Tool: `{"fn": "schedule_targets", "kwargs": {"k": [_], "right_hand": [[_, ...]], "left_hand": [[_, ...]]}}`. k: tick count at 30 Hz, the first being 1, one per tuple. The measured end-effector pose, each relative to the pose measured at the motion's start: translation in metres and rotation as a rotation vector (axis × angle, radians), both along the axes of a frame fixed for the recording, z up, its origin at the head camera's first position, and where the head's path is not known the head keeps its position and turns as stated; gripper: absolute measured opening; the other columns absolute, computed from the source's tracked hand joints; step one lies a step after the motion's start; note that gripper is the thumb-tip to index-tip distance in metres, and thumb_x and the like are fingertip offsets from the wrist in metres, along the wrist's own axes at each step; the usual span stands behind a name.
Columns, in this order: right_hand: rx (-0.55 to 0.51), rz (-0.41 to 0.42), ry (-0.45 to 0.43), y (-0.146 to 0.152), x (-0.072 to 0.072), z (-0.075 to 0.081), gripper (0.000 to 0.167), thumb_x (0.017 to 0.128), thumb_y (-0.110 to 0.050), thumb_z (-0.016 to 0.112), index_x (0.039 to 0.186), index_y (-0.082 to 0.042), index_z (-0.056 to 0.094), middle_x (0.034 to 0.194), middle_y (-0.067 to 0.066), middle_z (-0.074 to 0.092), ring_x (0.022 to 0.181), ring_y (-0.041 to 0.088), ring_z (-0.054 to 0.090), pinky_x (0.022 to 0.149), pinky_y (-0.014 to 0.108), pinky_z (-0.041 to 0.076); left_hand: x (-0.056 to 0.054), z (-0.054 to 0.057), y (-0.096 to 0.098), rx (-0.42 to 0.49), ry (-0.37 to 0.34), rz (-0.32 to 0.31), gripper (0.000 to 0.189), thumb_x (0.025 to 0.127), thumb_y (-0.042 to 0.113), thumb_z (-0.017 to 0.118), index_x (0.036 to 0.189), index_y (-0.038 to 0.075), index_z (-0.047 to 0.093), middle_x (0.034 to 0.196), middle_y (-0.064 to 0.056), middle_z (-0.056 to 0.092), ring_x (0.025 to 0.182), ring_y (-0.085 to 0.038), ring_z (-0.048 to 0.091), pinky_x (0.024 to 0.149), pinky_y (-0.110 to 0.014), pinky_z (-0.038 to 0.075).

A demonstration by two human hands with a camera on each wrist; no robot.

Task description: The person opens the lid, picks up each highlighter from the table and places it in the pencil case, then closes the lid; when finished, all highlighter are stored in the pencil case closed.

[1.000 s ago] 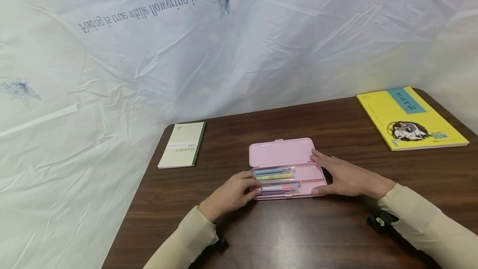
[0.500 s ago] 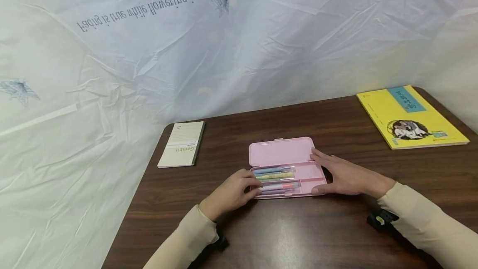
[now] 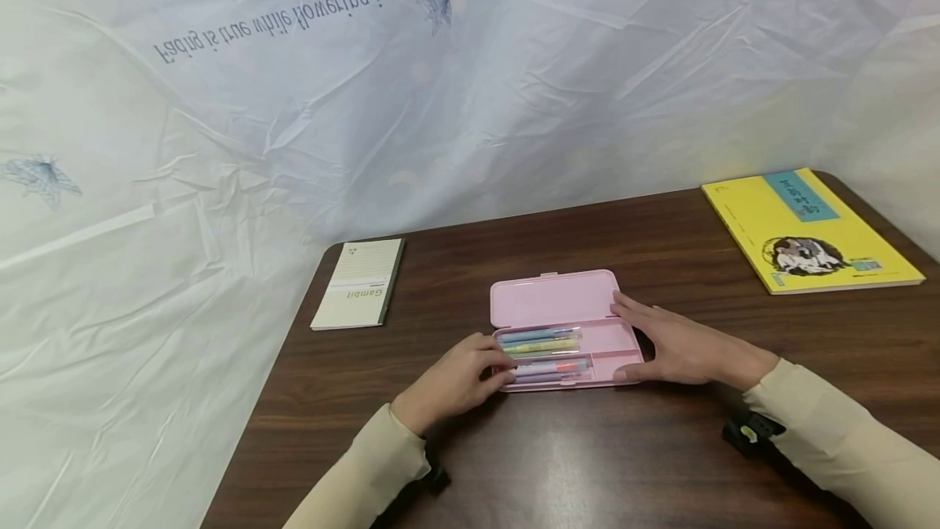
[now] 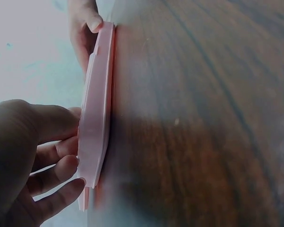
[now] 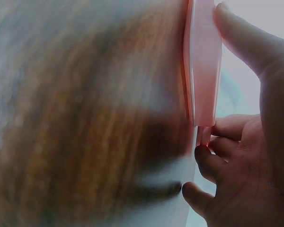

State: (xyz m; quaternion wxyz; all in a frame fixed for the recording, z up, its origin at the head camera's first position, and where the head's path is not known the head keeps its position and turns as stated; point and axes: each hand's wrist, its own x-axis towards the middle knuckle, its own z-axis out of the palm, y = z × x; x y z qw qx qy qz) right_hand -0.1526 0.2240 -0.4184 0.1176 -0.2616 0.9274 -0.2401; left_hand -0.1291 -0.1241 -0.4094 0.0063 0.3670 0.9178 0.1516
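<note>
A pink pencil case (image 3: pixel 617 339) lies on the table with its lid (image 3: pixel 554 300) turned back, away from me. Several pens (image 3: pixel 539 345) in clear sleeves fill the left part of its two long compartments; the right part shows bare pink plastic. My left hand (image 3: pixel 458 374) holds the left end, fingers bent at the rim and overlapping the pen ends. In the left wrist view its fingertips (image 4: pixel 75 163) meet the case's end wall. Around the right end, my right hand (image 3: pixel 679 345) spans the case, thumb at the front corner and fingers by the lid's hinge side.
A cream notepad (image 3: pixel 357 284) marked "Gambit" lies at the table's back left. At the back right is a yellow book (image 3: pixel 808 231) with a blue label. A pale printed sheet (image 3: pixel 470 104) hangs behind the brown table (image 3: pixel 558 455).
</note>
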Motion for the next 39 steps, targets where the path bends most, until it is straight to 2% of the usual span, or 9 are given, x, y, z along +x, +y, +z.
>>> {"fn": "schedule_targets", "kwargs": {"k": [13,16,20,24,31,35,39], "right_hand": [[0.003,-0.001,0.005,0.0,0.001,0.002,0.113,0.075,-0.076,0.067,0.156,-0.004,0.032,0.163,0.021,0.022,0.14,0.053,0.032,0.108,0.067,0.03],[0.003,-0.001,0.008,-0.001,0.002,0.003,0.114,0.075,-0.076,0.067,0.156,-0.004,0.032,0.162,0.021,0.022,0.14,0.052,0.032,0.109,0.067,0.029],[0.004,0.001,0.016,-0.001,0.002,0.004,0.114,0.075,-0.076,0.067,0.155,-0.004,0.032,0.162,0.022,0.023,0.141,0.05,0.033,0.111,0.066,0.027],[0.01,0.003,0.031,-0.002,0.003,0.005,0.114,0.075,-0.077,0.066,0.155,-0.004,0.032,0.162,0.022,0.024,0.141,0.05,0.033,0.11,0.066,0.028],[-0.005,-0.034,0.06,-0.002,0.001,0.016,0.108,0.078,-0.074,0.067,0.152,-0.001,0.037,0.158,0.024,0.032,0.14,0.047,0.037,0.11,0.063,0.032],[-0.028,-0.111,0.039,-0.001,-0.009,0.025,0.106,0.083,-0.067,0.068,0.153,0.003,0.031,0.155,0.027,0.034,0.14,0.046,0.037,0.109,0.062,0.034],[-0.043,-0.184,0.008,-0.001,-0.028,0.028,0.096,0.09,-0.058,0.065,0.152,0.007,0.031,0.151,0.031,0.038,0.138,0.049,0.038,0.108,0.064,0.034]], "left_hand": [[-0.001,0.002,-0.001,0.036,0.012,0.027,0.015,0.095,0.029,0.07,0.103,0.018,0.078,0.1,0.007,0.065,0.092,-0.007,0.055,0.083,-0.023,0.05],[-0.002,0.003,-0.001,0.046,0.013,0.058,0.014,0.095,0.028,0.07,0.102,0.018,0.077,0.099,0.007,0.065,0.092,-0.007,0.056,0.085,-0.025,0.051],[-0.007,0.006,-0.001,0.062,0.038,0.137,0.015,0.095,0.025,0.068,0.103,0.015,0.077,0.097,0.005,0.066,0.091,-0.009,0.058,0.086,-0.028,0.053],[-0.014,0.009,-0.002,0.094,0.041,0.204,0.018,0.095,0.025,0.068,0.105,0.012,0.076,0.096,0.003,0.067,0.091,-0.011,0.06,0.085,-0.031,0.054],[-0.03,0.012,-0.008,0.146,-0.017,0.282,0.021,0.095,0.024,0.069,0.11,0.01,0.075,0.101,0.0,0.068,0.092,-0.013,0.063,0.085,-0.034,0.055],[-0.043,0.013,-0.012,0.166,-0.056,0.353,0.028,0.096,0.025,0.068,0.117,0.008,0.072,0.111,-0.005,0.069,0.099,-0.017,0.064,0.089,-0.037,0.054],[-0.056,0.014,-0.012,0.2,-0.107,0.419,0.04,0.097,0.027,0.066,0.128,0.004,0.065,0.117,-0.01,0.068,0.103,-0.021,0.065,0.092,-0.04,0.054]]}}
